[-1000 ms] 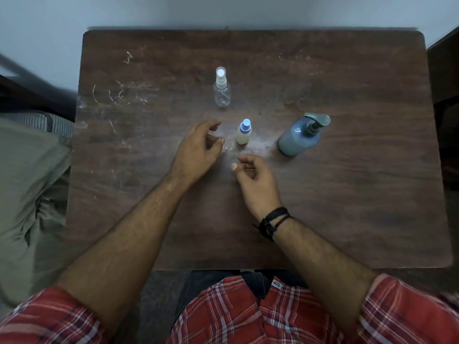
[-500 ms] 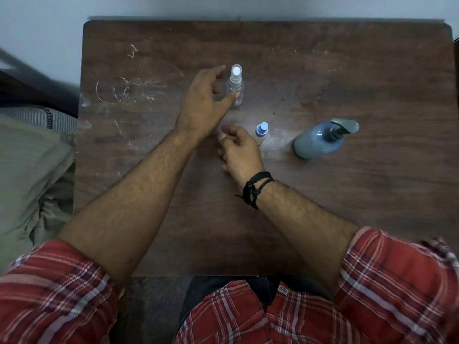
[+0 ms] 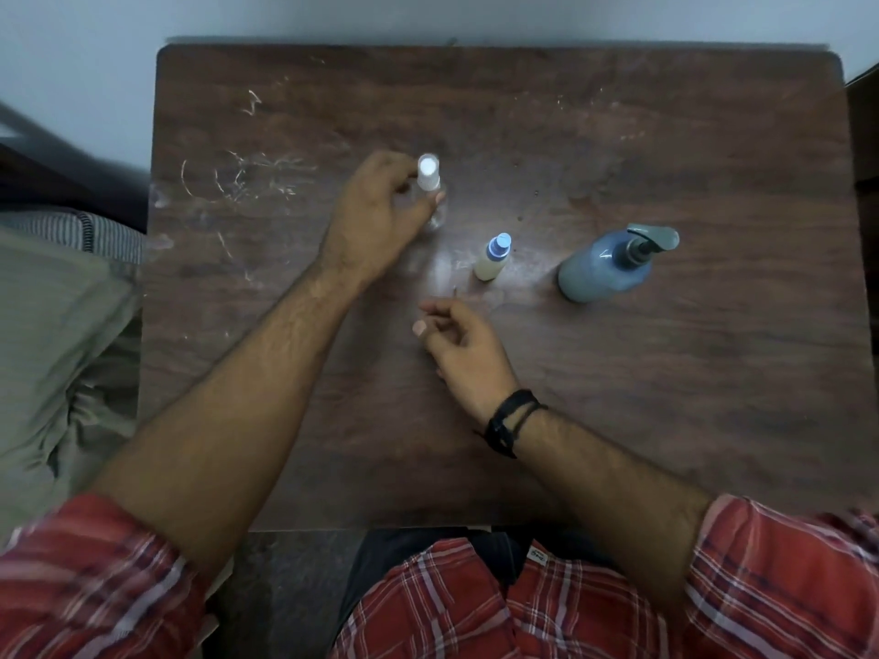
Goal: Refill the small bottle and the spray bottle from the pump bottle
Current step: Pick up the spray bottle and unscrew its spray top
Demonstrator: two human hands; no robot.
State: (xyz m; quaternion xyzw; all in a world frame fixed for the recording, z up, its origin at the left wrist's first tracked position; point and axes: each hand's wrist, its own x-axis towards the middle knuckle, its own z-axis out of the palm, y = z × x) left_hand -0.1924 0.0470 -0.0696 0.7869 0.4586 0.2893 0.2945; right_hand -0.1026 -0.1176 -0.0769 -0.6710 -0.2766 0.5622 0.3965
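Note:
A clear spray bottle [image 3: 429,183] with a white cap stands mid-table, and my left hand [image 3: 380,216] grips it, thumb on its near side and fingers curled round the far side. The small bottle [image 3: 493,258], pale with a blue cap, stands upright just to the right of it. A blue pump bottle [image 3: 605,268] with a grey pump head stands further right. My right hand [image 3: 459,342] hovers near the table in front of the small bottle, fingers loosely curled, holding nothing.
The dark wooden table [image 3: 666,397] has white scratches [image 3: 238,178] at its far left. A pale wall runs behind it. Grey-green fabric [image 3: 62,349] lies off the table's left edge.
My left hand has closed round the spray bottle after reaching for it. My right hand has drawn back toward me, away from the small bottle.

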